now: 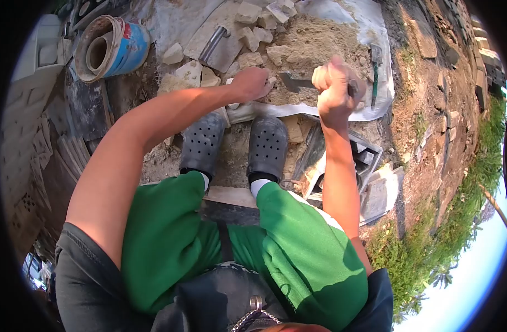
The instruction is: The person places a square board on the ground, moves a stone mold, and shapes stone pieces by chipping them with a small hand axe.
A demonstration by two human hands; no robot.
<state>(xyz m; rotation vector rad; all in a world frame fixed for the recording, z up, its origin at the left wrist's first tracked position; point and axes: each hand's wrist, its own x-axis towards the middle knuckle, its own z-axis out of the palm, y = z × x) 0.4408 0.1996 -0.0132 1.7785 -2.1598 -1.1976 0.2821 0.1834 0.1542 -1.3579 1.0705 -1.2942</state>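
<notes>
My left hand [253,84] reaches over the rubble, its fingers closed round a small pale piece that is mostly hidden. To its right my right hand [337,88] is a fist round the handle of a tool, blurred at its outer side. The tool's flat metal blade [295,83] points left toward my left hand, over the sandy debris. Behind both hands lies a heap of crumbled tan material [314,41] on a white sheet [383,77]. Broken pale stones [249,12] lie at its left, near a metal cylinder [213,45].
A blue and white bucket [133,50] stands at the upper left. A hammer-like tool with a green handle [375,77] lies right of the heap. Below my right hand is a crate [369,152]. My grey clogs [268,145] are near the sheet's edge.
</notes>
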